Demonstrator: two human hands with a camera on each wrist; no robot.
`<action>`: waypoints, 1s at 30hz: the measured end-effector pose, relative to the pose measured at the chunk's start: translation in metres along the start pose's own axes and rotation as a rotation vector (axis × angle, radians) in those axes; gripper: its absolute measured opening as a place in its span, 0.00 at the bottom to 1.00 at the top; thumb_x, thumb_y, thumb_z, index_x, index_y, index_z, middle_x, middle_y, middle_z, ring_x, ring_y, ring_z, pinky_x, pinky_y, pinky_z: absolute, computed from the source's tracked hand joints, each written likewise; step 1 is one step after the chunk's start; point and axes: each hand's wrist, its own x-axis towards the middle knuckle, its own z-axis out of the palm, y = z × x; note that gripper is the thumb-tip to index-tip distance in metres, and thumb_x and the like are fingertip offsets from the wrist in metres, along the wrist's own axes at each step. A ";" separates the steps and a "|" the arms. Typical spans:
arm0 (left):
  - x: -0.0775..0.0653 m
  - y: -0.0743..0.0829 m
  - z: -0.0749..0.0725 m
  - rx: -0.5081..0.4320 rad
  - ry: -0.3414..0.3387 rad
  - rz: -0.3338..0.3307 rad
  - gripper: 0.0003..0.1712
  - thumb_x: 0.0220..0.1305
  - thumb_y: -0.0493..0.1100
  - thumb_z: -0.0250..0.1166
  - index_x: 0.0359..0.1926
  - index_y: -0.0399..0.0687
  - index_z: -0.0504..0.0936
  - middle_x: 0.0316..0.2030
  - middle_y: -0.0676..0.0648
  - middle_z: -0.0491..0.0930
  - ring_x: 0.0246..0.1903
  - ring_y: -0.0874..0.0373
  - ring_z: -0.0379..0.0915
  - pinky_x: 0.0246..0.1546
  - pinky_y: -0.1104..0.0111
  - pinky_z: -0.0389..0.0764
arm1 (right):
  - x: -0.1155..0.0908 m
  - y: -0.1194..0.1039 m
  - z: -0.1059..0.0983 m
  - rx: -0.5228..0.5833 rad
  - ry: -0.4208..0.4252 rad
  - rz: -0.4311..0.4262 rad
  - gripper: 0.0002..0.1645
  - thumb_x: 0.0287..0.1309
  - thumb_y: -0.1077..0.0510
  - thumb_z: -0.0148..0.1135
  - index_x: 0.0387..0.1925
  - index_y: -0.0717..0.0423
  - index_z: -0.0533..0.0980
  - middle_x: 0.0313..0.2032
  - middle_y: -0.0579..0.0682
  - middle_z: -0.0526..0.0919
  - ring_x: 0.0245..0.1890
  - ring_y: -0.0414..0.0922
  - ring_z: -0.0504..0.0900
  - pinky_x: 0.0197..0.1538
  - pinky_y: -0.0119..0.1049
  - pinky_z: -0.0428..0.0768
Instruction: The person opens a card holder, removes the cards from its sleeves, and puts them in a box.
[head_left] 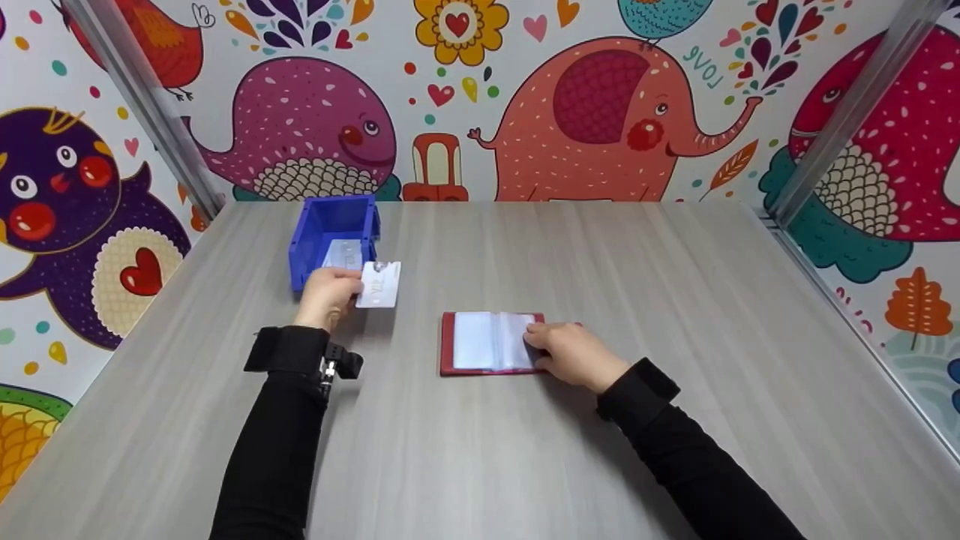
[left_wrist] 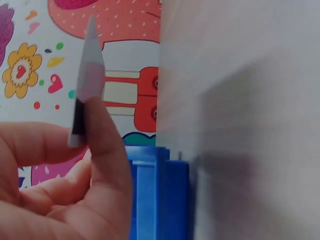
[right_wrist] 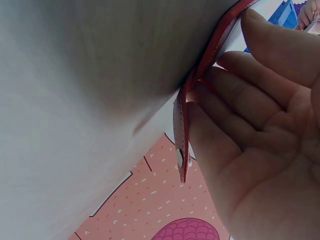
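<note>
My left hand point(head_left: 328, 298) pinches a white card point(head_left: 381, 291) between thumb and fingers, held up just right of a blue bin point(head_left: 300, 259). Seen edge-on in the left wrist view, the card point(left_wrist: 91, 70) points upward. More white cards point(head_left: 343, 255) lie inside the bin. A red card holder point(head_left: 448, 346) lies spread on the table, its clear sleeves point(head_left: 475, 341) facing up. At its right edge my right hand point(head_left: 576, 355) grips it, thumb over the sleeve and fingers along the cover. A snap strap point(right_wrist: 181, 137) sticks out from that edge in the right wrist view.
The grey wood-grain table point(head_left: 480, 450) carries the bin at its back left and the card holder near the middle. Cartoon-printed walls point(head_left: 450, 97) stand behind and on both sides, with metal posts point(head_left: 142, 105) at the corners.
</note>
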 end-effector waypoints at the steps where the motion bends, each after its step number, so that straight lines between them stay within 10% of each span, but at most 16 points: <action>1: 0.001 0.000 -0.001 -0.015 0.006 0.000 0.24 0.57 0.26 0.55 0.57 0.22 0.75 0.29 0.46 0.77 0.18 0.65 0.69 0.18 0.75 0.69 | 0.000 0.000 0.000 0.000 -0.001 0.000 0.18 0.54 0.69 0.67 0.49 0.66 0.81 0.53 0.63 0.81 0.53 0.57 0.81 0.54 0.49 0.78; 10: 0.008 0.005 -0.015 -0.205 0.032 -0.002 0.26 0.56 0.22 0.52 0.58 0.17 0.70 0.24 0.50 0.75 0.20 0.64 0.72 0.21 0.75 0.74 | 0.000 0.002 0.001 0.002 0.022 -0.033 0.11 0.51 0.71 0.68 0.39 0.65 0.81 0.52 0.63 0.82 0.52 0.57 0.82 0.52 0.49 0.80; 30: 0.026 0.014 -0.035 -0.028 0.226 0.014 0.30 0.54 0.24 0.50 0.61 0.26 0.74 0.56 0.34 0.73 0.34 0.57 0.69 0.24 0.77 0.72 | 0.000 0.001 0.000 0.007 -0.009 -0.010 0.20 0.54 0.70 0.68 0.50 0.67 0.81 0.54 0.64 0.80 0.55 0.57 0.80 0.55 0.50 0.77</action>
